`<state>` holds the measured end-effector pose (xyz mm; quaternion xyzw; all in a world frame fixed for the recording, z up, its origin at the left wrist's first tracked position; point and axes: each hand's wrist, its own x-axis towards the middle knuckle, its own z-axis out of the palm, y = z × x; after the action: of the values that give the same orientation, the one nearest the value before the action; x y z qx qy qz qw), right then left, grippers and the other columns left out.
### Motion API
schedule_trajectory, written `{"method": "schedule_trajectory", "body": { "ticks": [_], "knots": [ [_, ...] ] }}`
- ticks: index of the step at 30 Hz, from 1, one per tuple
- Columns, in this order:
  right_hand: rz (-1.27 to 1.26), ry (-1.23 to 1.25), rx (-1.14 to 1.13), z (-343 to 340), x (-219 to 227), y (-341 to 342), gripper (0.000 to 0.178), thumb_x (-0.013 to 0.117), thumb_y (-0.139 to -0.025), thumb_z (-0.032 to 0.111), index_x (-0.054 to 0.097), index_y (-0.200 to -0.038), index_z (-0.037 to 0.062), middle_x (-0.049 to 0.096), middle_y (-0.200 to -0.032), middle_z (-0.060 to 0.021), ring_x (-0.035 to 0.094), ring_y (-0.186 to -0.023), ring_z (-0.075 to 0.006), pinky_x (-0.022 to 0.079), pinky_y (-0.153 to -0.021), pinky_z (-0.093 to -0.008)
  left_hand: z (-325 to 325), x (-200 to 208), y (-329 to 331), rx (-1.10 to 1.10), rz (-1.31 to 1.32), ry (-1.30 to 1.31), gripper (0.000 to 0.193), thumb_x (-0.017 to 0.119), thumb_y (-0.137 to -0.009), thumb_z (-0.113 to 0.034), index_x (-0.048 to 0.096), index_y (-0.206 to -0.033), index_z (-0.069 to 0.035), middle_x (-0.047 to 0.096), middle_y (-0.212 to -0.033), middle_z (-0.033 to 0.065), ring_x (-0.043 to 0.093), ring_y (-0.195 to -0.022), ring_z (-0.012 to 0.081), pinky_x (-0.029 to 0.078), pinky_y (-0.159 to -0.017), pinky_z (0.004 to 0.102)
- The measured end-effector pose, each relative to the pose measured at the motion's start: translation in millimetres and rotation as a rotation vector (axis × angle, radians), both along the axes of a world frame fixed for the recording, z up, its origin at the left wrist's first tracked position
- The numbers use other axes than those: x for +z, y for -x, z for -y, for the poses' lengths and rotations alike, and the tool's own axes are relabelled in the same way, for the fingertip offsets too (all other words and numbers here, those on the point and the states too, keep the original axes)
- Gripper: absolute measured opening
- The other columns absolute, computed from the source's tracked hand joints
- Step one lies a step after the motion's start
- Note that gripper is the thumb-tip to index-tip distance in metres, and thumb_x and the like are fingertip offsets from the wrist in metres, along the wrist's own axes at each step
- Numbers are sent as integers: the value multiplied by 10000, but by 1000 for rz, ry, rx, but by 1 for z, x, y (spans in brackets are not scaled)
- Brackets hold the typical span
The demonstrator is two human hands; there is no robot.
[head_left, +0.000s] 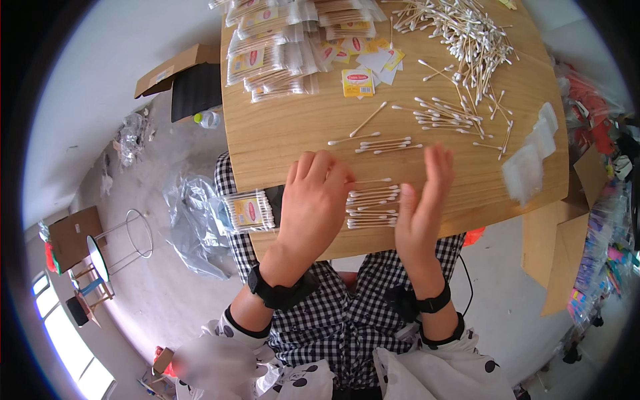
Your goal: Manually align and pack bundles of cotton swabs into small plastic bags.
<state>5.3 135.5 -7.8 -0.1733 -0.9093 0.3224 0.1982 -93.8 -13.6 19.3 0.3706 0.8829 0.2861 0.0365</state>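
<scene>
Near the table's front edge, a row of cotton swabs lies side by side between my two hands. My left hand is closed at the row's left ends, its fingertips on the top swab; the thumb is hidden. Upright along the right ends stands my right hand, fingers stretched out and nothing held. Just beyond lie a few loose cotton swabs and a larger cluster. Left of my left hand, a clear packet of cotton swabs with a yellow label rests by the table edge.
Filled swab packets are stacked at the table's far left, beside yellow-and-white label cards. A big heap of cotton swabs covers the far right. Clear empty bags lie at the right edge. A cardboard box stands beyond it.
</scene>
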Motion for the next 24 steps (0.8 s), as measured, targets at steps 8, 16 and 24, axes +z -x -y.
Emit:
{"method": "schedule_trajectory", "body": {
  "ticks": [8,16,24],
  "knots": [
    [-305,733,-78,11,-7,-20,584,286,-1081,380,260,-1500,-26,279,-1559,-238,261,-1468,-332,209,-1208,-467,0,-11,-57,442,1036,-1508,809,381,-1004,-590,204,-1546,-16,256,-1582,235,189,-1499,300,95,-1219,420],
    [-609,1318,-118,33,4,-3,662,301,-1060,468,254,-1501,-23,283,-1559,-230,263,-1467,-328,195,-1209,-465,-32,-12,-75,500,737,-1049,933,451,-934,-674,170,-1556,-37,169,-1608,230,142,-1509,303,83,-1230,433],
    [-409,1015,69,26,-20,-4,711,303,-1044,523,250,-1504,-17,290,-1558,-225,262,-1468,-327,185,-1207,-462,-21,-17,-52,367,782,-1085,927,439,-937,-677,164,-1562,-50,200,-1599,237,162,-1502,312,96,-1227,423]
  ]
}}
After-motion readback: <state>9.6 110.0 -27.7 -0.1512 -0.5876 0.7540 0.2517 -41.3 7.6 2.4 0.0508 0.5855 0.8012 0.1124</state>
